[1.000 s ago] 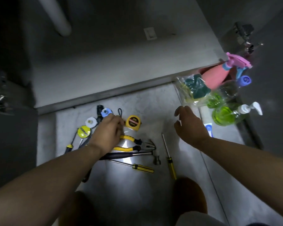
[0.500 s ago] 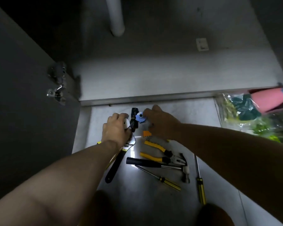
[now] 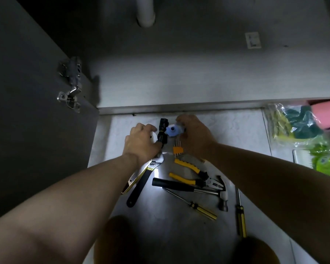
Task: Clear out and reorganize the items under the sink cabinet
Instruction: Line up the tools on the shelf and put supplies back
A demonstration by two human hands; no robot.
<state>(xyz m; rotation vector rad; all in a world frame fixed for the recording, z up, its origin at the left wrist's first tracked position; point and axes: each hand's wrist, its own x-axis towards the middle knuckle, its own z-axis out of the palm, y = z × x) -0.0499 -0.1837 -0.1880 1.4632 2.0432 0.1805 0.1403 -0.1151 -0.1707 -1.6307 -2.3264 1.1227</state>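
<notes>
A home: open sink cabinet (image 3: 179,80), drainpipe (image 3: 145,14), tiled floor (image 3: 236,130).

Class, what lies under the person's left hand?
Under the left hand, a white round thing shows beneath curled fingers; the wrench pokes out at the wrist. Anything else under the palm is covered.

i see the left hand (image 3: 141,143) curled over a white round roll (image 3: 154,139), which is mostly hidden under the fingers. the right hand (image 3: 194,138) pinches a blue round cap (image 3: 172,130) with a dark centre hole. between the two grips a black tube-shaped tool (image 3: 163,133) lies pointing away. just beside the right grip, on the near side, i make out metal keys in an orange holder (image 3: 178,149). nearer than both grips, lying flat, are a black-handled wrench (image 3: 141,184) with its head by the left wrist, yellow-handled pliers (image 3: 191,173), a hammer (image 3: 189,187) and two yellow-and-black screwdrivers (image 3: 200,206).
</notes>
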